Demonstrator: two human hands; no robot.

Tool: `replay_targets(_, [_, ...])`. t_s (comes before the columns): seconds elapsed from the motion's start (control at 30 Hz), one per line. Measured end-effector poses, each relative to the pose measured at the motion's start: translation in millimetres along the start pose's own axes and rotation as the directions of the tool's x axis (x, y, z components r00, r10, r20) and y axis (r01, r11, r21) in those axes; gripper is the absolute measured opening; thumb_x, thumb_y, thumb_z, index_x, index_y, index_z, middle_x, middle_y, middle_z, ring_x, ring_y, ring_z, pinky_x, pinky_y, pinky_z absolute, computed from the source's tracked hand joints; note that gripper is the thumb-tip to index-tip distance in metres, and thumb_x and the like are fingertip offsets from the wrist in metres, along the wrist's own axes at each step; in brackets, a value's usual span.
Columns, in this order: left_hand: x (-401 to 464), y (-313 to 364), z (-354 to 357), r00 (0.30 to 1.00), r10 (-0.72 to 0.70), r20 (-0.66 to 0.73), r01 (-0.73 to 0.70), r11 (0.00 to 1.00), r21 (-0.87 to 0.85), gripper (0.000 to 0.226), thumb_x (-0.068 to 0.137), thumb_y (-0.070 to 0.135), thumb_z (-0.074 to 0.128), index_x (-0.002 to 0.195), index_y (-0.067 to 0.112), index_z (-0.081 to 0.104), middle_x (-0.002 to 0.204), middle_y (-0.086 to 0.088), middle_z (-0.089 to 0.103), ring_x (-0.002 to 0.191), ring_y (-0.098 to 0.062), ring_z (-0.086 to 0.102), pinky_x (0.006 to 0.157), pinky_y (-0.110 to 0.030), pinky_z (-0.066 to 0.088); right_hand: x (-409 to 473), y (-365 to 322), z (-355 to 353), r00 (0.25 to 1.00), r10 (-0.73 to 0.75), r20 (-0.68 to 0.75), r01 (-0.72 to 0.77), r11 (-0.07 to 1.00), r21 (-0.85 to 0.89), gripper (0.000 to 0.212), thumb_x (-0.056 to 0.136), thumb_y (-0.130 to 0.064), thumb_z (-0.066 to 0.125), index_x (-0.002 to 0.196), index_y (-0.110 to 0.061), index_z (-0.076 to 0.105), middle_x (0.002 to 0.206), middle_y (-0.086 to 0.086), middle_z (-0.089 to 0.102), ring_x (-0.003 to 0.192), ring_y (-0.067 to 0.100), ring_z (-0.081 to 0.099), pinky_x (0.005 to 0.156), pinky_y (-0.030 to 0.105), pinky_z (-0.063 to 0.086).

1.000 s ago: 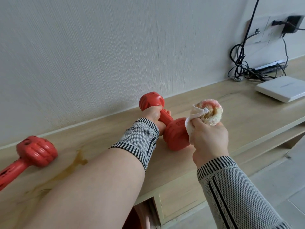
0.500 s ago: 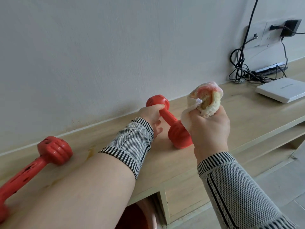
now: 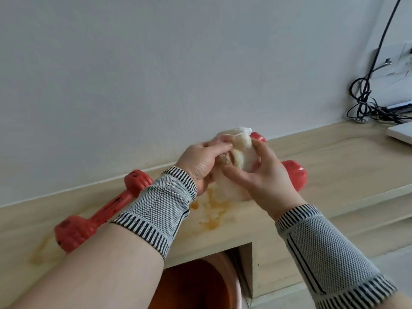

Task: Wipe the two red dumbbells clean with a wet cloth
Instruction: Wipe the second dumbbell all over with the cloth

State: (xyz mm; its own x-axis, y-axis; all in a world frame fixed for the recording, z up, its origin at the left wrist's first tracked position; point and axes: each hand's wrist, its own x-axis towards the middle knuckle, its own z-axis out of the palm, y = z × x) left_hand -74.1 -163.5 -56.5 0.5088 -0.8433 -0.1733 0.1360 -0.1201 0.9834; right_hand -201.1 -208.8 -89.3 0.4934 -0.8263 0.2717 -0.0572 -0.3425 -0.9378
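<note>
Nearest, under both forearms, a reddish-brown basin (image 3: 196, 284) sits in an opening below the wooden tabletop (image 3: 347, 166). Each wrist wears a grey knit wrist sleeve with striped cuffs, the left one (image 3: 160, 208) over the tabletop's front edge, the right one (image 3: 330, 248) lower and closer to the camera. Just beyond the left sleeve, on the tabletop, lies an orange-brown wet stain (image 3: 211, 210), directly beneath the two hands.

Above that stain the left hand (image 3: 200, 161) and the right hand (image 3: 265, 175) meet around a bunched, off-white wet cloth (image 3: 238, 152) with pinkish patches. The left hand's fingers curl into the cloth from its left side; the right hand's thumb and fingers wrap it from the right and below, so both hands are clamped on the cloth, which is lifted off the tabletop.

To the left of the left hand, one red dumbbell (image 3: 98, 210) lies flat on the tabletop, partly hidden by the left forearm. Behind the right hand a second red dumbbell (image 3: 294, 175) rests on the tabletop, largely hidden behind the hands and cloth.

Far to the right of the right hand, black cables (image 3: 363, 101) hang from wall sockets (image 3: 392, 61), beside a white flat device (image 3: 401, 132).
</note>
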Motion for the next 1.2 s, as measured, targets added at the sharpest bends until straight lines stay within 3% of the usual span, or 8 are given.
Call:
replay_targets(0.1, [-12,3,-37,1.0,0.005,-0.007,-0.006,0.976,-0.218,0.014,0.089,0.014,0.063,0.092,0.015,0.076,0.098,-0.011,0.075,0.091,-0.026,0.071,0.086,-0.039,0.055,0,-12,12,0.96,0.197,0.201,-0.28,0.726,0.628,0.056,0.075,-0.037,0.076,0.125,-0.019,0.06,0.105,-0.004,0.071,0.102,0.016,0.066,0.082,0.033,0.052])
replay_targets(0.27, [-40,5,-88,0.999,0.053,0.007,-0.049,0.963,-0.266,0.02,0.093,0.012,0.054,0.08,0.02,0.066,0.088,-0.006,0.071,0.086,-0.023,0.068,0.085,-0.038,0.053,1,-24,41,0.872,0.35,0.343,-0.466,0.372,0.803,0.016,0.091,-0.015,0.06,0.104,-0.006,0.062,0.107,0.013,0.067,0.094,0.028,0.069,0.083,0.04,0.057])
replay_targets(0.37, [-60,10,-115,0.993,0.09,-0.076,-0.098,0.988,-0.118,0.011,0.092,0.013,0.06,0.096,0.014,0.07,0.102,-0.011,0.073,0.098,-0.027,0.069,0.09,-0.041,0.054,-6,-35,57,0.83,0.31,0.463,-0.557,0.455,0.694,0.018,0.09,-0.01,0.06,0.101,0.003,0.063,0.091,0.015,0.07,0.071,0.023,0.07,0.061,0.033,0.058])
replay_targets(0.53, [-93,16,-152,0.959,0.134,-0.251,-0.112,0.989,0.1,0.015,0.096,0.018,0.059,0.103,0.015,0.071,0.109,0.004,0.07,0.096,0.0,0.062,0.076,-0.004,0.046,-21,-61,78,0.96,0.161,0.229,-0.265,0.784,0.562,0.012,0.086,0.0,0.063,0.087,-0.009,0.07,0.089,0.01,0.07,0.087,0.021,0.065,0.08,0.036,0.05])
replay_targets(0.63, [-106,20,-169,0.985,-0.026,-0.171,-0.014,0.973,-0.232,0.037,0.094,0.035,0.054,0.114,0.009,0.069,0.122,-0.014,0.066,0.108,-0.024,0.066,0.096,-0.033,0.051,-43,-85,93,0.903,-0.2,0.381,0.078,0.947,0.312,0.005,0.084,-0.014,0.069,0.083,-0.014,0.074,0.086,0.008,0.072,0.082,0.012,0.067,0.08,0.028,0.05])
replay_targets(0.77, [-127,26,-179,1.0,0.006,0.019,0.005,0.86,-0.51,0.076,0.079,0.06,0.053,0.128,0.003,0.062,0.124,-0.017,0.064,0.121,-0.02,0.053,0.111,-0.033,0.036,-57,-113,107,0.695,-0.233,0.68,0.269,0.962,0.054,0.038,0.072,-0.026,0.052,0.099,-0.016,0.078,0.113,-0.012,0.071,0.12,-0.002,0.051,0.096,0.004,0.033])
replay_targets(0.93, [-135,22,-184,0.975,0.036,-0.221,-0.127,0.902,-0.412,0.042,0.088,0.023,0.061,0.126,0.007,0.063,0.131,-0.02,0.061,0.112,-0.035,0.063,0.098,-0.05,0.049,-61,-130,120,0.932,-0.011,0.362,-0.111,0.943,0.313,0.023,0.077,-0.029,0.067,0.078,-0.007,0.071,0.083,0.005,0.072,0.089,0.017,0.066,0.089,0.042,0.052])
replay_targets(1.2, [-165,38,-202,0.919,0.168,-0.357,-0.219,0.97,-0.106,0.024,0.08,0.013,0.06,0.099,0.009,0.074,0.108,-0.023,0.07,0.102,-0.037,0.068,0.095,-0.051,0.051,-66,-141,139,0.907,0.171,0.386,-0.196,0.98,0.024,0.016,0.089,-0.012,0.062,0.093,0.001,0.07,0.101,0.027,0.069,0.081,0.024,0.064,0.083,0.047,0.056])
